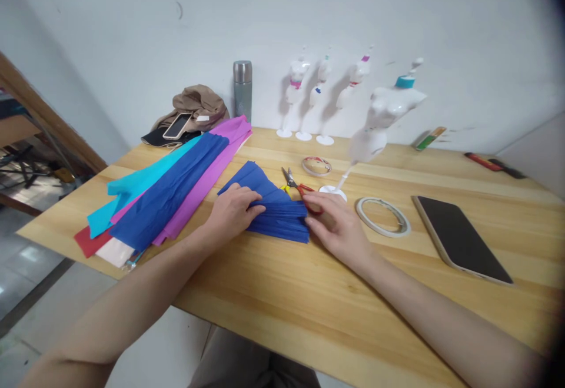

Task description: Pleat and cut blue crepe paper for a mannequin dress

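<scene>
A piece of dark blue crepe paper lies on the table before me, gathered into narrow pleats along its near side and flatter at the far left. My left hand rests on its left part, thumb and fingers closed on the folds. At the right end of the pleats is my right hand, its thumb and fingertips pinching the paper's edge. Just beyond the right fingertips lie scissors with red and yellow on the handles, blades pointing away and partly apart; the right hand covers some of them.
Coloured crepe sheets lie stacked at left. Behind stand a flask, a brown cloth bag and several small white mannequins. Tape rolls and a large phone sit at right; a smaller phone is far left.
</scene>
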The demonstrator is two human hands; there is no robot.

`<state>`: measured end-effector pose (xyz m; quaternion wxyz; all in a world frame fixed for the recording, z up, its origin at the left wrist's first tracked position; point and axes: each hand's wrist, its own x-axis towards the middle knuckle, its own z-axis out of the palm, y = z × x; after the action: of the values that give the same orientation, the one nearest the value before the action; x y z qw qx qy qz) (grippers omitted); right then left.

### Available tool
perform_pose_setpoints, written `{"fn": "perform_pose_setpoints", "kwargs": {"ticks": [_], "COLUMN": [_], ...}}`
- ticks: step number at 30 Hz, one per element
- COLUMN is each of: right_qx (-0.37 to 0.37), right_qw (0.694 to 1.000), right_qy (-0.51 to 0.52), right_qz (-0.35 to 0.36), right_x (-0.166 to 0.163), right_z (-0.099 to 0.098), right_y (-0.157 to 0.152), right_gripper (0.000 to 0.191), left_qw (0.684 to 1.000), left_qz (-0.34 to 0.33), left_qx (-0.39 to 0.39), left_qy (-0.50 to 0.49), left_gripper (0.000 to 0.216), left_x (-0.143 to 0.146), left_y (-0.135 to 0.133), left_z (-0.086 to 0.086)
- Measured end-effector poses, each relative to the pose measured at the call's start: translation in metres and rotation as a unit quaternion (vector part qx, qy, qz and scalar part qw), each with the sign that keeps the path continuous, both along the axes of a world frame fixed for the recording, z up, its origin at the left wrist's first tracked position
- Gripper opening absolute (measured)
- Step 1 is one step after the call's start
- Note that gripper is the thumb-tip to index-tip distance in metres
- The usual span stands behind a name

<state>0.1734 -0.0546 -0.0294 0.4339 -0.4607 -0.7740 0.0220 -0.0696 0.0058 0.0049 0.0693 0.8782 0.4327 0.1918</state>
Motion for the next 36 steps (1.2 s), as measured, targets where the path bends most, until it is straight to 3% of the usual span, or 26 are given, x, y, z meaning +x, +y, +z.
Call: {"fn": "perform_pose_setpoints", "kwargs": {"ticks": [4,7,17,20,36], "right_qx": [-0.044,-0.062,-0.006,-0.003,0.003], "right_qw": [0.999,0.998,0.996,0.997,0.997], "right_qy": [-0.022,-0.027,-0.063,-0.05,-0.008], "right_qz": [0.009,0.008,0.066,0.059,0.074], "right_x": [0.003,0.005,0.002,0.001,-0.002], "right_z": [-0.007,-0.012,-0.012,-0.011,-0.003], "right_y": [0.01,0.014,0.012,0.011,0.007], "right_gripper": [0.052,0.054,0.048,0.038,0.015], "left_qw": [1.0,0.999,0.997,0.996,0.992], "left_qz": [-0.016,-0.022,-0.058,-0.072,-0.109], "left_qx": [-0.024,-0.04,-0.041,-0.036,-0.041], "left_qy": [0.002,0.005,0.027,0.034,0.052], "left_gripper": [0.02,0.022,0.028,0.03,0.014], "left_x": [0.001,0.003,0.005,0.005,0.005], "left_y": [0.0,-0.001,-0.002,-0.003,-0.004], "left_z": [0.001,0.002,-0.001,0.0,-0.001]}}
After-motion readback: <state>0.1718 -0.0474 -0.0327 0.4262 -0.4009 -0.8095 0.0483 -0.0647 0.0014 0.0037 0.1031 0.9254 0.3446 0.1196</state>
